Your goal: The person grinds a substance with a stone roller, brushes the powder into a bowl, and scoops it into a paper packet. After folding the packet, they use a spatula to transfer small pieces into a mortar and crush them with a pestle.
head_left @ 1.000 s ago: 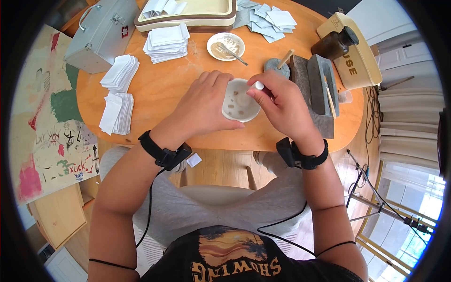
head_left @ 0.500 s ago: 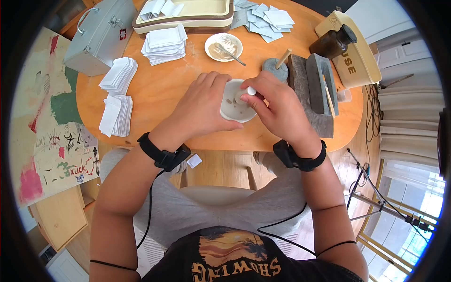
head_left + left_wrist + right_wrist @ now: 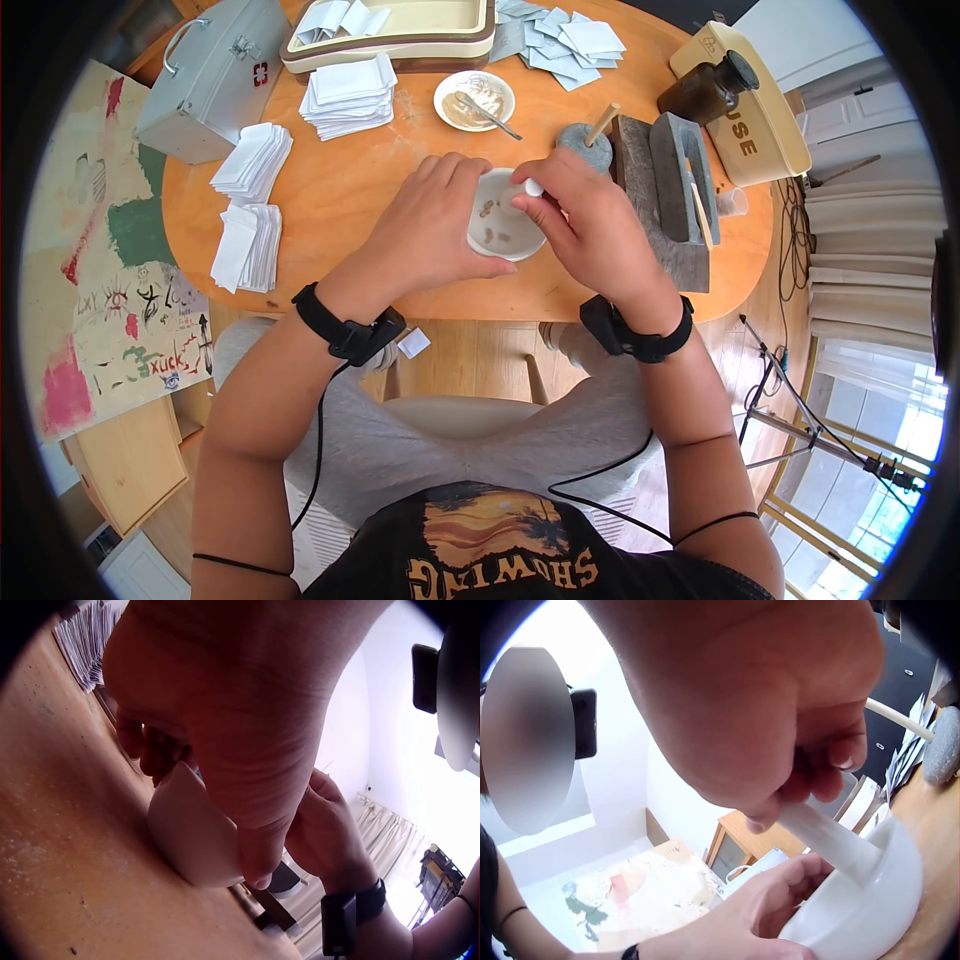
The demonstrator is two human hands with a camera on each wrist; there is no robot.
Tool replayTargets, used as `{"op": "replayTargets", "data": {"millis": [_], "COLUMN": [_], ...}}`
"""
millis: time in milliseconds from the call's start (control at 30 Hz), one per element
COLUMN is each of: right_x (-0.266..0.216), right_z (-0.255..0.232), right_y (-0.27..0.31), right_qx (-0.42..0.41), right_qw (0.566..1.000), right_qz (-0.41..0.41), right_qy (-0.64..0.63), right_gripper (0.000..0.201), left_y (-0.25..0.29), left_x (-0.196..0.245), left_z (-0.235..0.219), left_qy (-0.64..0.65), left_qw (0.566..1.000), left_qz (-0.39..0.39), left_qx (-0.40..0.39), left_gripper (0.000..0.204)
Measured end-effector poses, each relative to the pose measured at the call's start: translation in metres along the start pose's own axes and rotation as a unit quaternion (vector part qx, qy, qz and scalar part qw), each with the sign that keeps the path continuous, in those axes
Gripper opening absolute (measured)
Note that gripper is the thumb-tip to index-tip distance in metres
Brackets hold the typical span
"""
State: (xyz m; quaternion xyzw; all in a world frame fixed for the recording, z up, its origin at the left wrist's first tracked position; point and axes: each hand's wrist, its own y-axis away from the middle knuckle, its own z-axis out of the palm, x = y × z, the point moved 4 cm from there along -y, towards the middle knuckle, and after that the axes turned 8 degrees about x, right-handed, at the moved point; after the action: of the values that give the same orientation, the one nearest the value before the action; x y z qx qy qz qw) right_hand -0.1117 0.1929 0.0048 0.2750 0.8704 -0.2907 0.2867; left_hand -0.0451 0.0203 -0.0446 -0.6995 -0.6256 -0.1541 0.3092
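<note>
A white mortar point(image 3: 482, 243) stands on the wooden table in front of the person, with several small brownish pieces point(image 3: 489, 208) on its inner floor. The left hand point(image 3: 425, 220) grips the mortar from the left side; in the left wrist view its thumb lies against the outer wall. The right hand point(image 3: 605, 225) curls round the handle of a white pestle point(image 3: 829, 838), whose rounded top shows above the thumb. The pestle slants down into the mortar, and its lower end is hidden in the right wrist view by the mortar's wall.
Beyond the mortar sits a white bowl point(image 3: 447, 99) with a spoon. White paper packets point(image 3: 348, 92) lie in stacks at left, near a metal case point(image 3: 200, 90). At right are a round stone with a wooden handle point(image 3: 603, 124), a grey stone trough point(image 3: 672, 170), a brown jar point(image 3: 695, 95) and a cream bin point(image 3: 765, 150).
The right hand and pestle have moved slightly left within the mortar, and the brownish pieces have shifted about. The left hand keeps its hold on the mortar.
</note>
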Motion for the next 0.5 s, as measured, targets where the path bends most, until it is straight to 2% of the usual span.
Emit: {"op": "replayTargets", "data": {"millis": [67, 133, 233, 333, 467, 500], "right_x": [-0.0028, -0.001, 0.0044, -0.0014, 0.0007, 0.0009], "right_z": [-0.0018, 0.0005, -0.0041, 0.0008, -0.002, -0.0021], "right_y": [-0.0005, 0.0008, 0.0001, -0.0003, -0.0002, -0.0003], "right_qx": [0.018, -0.032, 0.0, -0.013, -0.038, -0.015], "right_qw": [0.999, 0.998, 1.0, 0.999, 0.999, 1.0], "right_qz": [-0.027, 0.011, 0.023, -0.024, 0.005, -0.011], "right_qy": [0.005, -0.056, 0.002, -0.04, -0.035, -0.017], "right_gripper": [0.018, 0.018, 0.017, 0.017, 0.017, 0.017], "left_y": [0.0001, -0.0005, -0.001, -0.0007, -0.0007, -0.0006], "left_x": [0.0003, -0.0001, -0.0004, -0.0002, -0.0018, -0.0023], "left_z": [0.0, -0.0004, 0.0006, 0.0001, 0.0014, 0.0019], "left_qy": [-0.001, 0.001, -0.004, 0.001, -0.002, -0.004], "left_qw": [1.0, 1.0, 1.0, 1.0, 1.0, 1.0], "left_qz": [0.004, 0.003, 0.007, 0.004, 0.013, 0.014], "left_qx": [0.005, 0.004, 0.005, 0.004, 0.012, 0.013], "left_gripper": [0.097, 0.096, 0.096, 0.096, 0.096, 0.097]}}
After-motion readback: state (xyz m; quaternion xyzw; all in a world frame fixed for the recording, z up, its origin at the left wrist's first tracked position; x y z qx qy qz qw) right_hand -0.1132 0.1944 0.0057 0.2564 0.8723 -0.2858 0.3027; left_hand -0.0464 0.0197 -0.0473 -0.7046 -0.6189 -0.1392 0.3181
